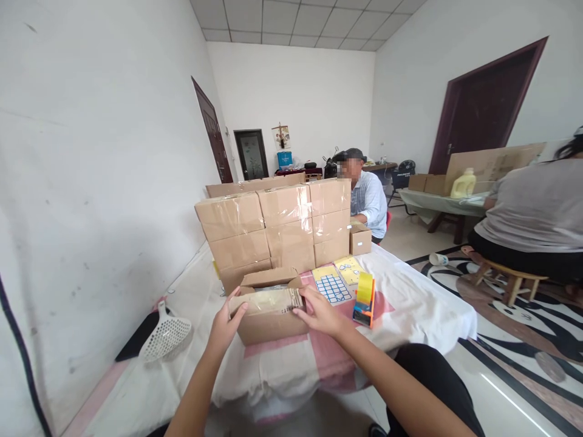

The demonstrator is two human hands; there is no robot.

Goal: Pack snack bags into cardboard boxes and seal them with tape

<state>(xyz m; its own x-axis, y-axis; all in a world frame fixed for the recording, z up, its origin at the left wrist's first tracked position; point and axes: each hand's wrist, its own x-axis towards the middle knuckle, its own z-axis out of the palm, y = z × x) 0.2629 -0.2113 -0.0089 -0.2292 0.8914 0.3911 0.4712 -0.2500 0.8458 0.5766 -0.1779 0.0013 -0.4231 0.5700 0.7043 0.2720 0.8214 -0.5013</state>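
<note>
The left hand (228,325) clasps the left end of a small box (268,318), thumb over the top edge and fingers round the side. The right hand (319,312) lies on the box's right top edge, fingers curled over the folded flap, gripping it. The box is plain brown cardboard, its near flaps pressed down with clear film showing in the gap, its far flap (268,278) open. It sits at the near edge of a table (410,303) covered in a white cloth with pink patches.

Just right of the box stands a tape dispenser (364,298); behind it lie printed sheets (334,282). A stack of taped cartons (277,227) rises beyond. A white scoop (166,337) lies at the left. A seated person (367,197) is past the cartons, another (532,212) on a stool at right. White walls, dark doors.
</note>
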